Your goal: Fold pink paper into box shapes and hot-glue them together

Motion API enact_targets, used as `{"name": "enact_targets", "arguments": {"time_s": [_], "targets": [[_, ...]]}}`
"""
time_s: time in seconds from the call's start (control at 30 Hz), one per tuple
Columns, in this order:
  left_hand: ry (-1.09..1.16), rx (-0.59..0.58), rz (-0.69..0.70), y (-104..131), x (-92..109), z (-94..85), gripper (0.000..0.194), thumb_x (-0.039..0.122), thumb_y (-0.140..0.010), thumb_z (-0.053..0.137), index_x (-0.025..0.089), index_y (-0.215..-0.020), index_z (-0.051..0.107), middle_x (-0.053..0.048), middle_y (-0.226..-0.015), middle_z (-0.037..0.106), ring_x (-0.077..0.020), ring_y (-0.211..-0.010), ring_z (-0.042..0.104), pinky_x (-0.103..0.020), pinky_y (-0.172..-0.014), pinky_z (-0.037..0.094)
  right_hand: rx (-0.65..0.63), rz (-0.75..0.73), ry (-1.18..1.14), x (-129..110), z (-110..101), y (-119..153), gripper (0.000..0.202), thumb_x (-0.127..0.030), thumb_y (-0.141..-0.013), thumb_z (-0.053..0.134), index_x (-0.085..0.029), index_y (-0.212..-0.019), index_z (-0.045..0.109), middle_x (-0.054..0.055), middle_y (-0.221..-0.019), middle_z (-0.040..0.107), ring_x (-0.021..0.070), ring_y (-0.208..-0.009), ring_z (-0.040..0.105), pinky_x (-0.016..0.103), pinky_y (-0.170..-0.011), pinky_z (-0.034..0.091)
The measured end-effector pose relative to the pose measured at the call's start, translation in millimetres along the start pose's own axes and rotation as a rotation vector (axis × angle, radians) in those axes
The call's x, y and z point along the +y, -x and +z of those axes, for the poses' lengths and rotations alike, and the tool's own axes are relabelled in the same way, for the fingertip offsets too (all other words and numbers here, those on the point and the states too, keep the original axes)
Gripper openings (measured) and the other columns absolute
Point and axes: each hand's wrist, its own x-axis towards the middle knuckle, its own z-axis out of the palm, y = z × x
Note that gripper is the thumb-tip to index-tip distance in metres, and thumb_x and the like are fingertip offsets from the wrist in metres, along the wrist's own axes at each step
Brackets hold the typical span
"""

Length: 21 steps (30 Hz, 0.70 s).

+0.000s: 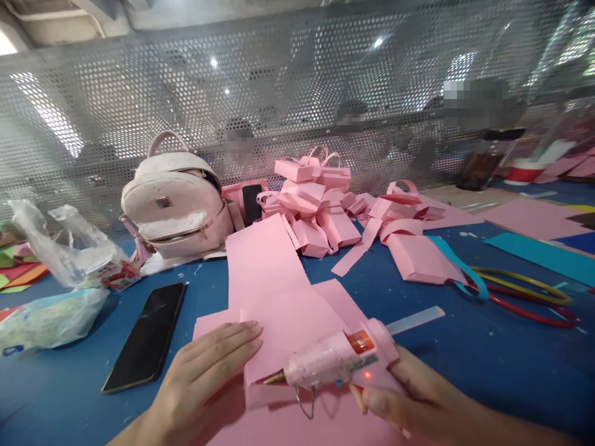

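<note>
A pink hot glue gun [325,362] is gripped in my right hand [409,396], its red light lit and a clear glue stick [416,321] jutting from the back. Its metal nozzle points left, right at the near edge of a pink paper sheet [274,310]. My left hand [209,365] lies flat on that paper's left side, fingers stretched out, close to the nozzle. More pink sheets [344,300] lie beneath. Whether the tip touches the paper, I cannot tell.
Pink paper bags [320,204] are piled behind the sheets. A backpack [176,204], a black phone [146,337] and plastic bags [60,316] stand or lie at left. Yellow and red cords [530,297] and blue paper strips [543,254] are at right. A perforated metal panel [288,93] closes the back.
</note>
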Motion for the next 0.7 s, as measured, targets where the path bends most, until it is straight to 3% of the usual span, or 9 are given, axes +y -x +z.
{"name": "enact_targets", "arguments": {"time_s": [0.13, 0.33, 0.5, 0.7], "targets": [[-0.005, 0.004, -0.002, 0.9, 0.7, -0.4, 0.033, 0.017, -0.106, 0.046, 0.008, -0.131, 0.065, -0.014, -0.128, 0.074, -0.017, -0.132, 0.062, -0.027, -0.118, 0.044, 0.017, -0.005, 0.004, -0.8, -2.0, 0.6, 0.046, -0.067, -0.086, 0.065, -0.021, -0.086, 0.07, -0.001, -0.068, 0.053, 0.0156, -0.062, 0.05, 0.034, -0.077, 0.056], [-0.005, 0.022, -0.003, 0.1, 1.5, -1.8, 0.032, 0.018, -0.105, 0.048, 0.009, -0.129, 0.066, -0.014, -0.125, 0.076, -0.018, -0.129, 0.065, -0.028, -0.115, 0.047, 0.069, -0.022, 0.03, -7.0, -1.5, 1.9, 0.046, -0.067, -0.084, 0.068, -0.023, -0.069, 0.064, -0.004, -0.056, 0.043, 0.0143, -0.055, 0.043, 0.028, -0.065, 0.054], [-0.014, 0.018, 0.0, 0.3, 1.4, -2.1, 0.032, 0.021, -0.106, 0.047, 0.009, -0.128, 0.067, -0.013, -0.126, 0.075, -0.0171, -0.131, 0.063, -0.027, -0.117, 0.045, 0.163, 0.05, 0.033, -12.6, 1.3, 6.5, 0.049, -0.071, -0.079, 0.07, -0.023, -0.068, 0.067, -0.003, -0.054, 0.045, 0.0148, -0.053, 0.045, 0.026, -0.057, 0.051], [-0.016, -0.002, -0.01, 2.8, 0.2, -1.2, 0.033, 0.02, -0.106, 0.047, 0.009, -0.131, 0.065, -0.014, -0.13, 0.073, -0.0178, -0.133, 0.062, -0.028, -0.117, 0.045, 0.163, 0.084, -0.005, -7.4, -0.1, 6.8, 0.049, -0.072, -0.075, 0.073, -0.023, -0.072, 0.067, -0.003, -0.056, 0.045, 0.015, -0.054, 0.044, 0.026, -0.056, 0.051]]}}
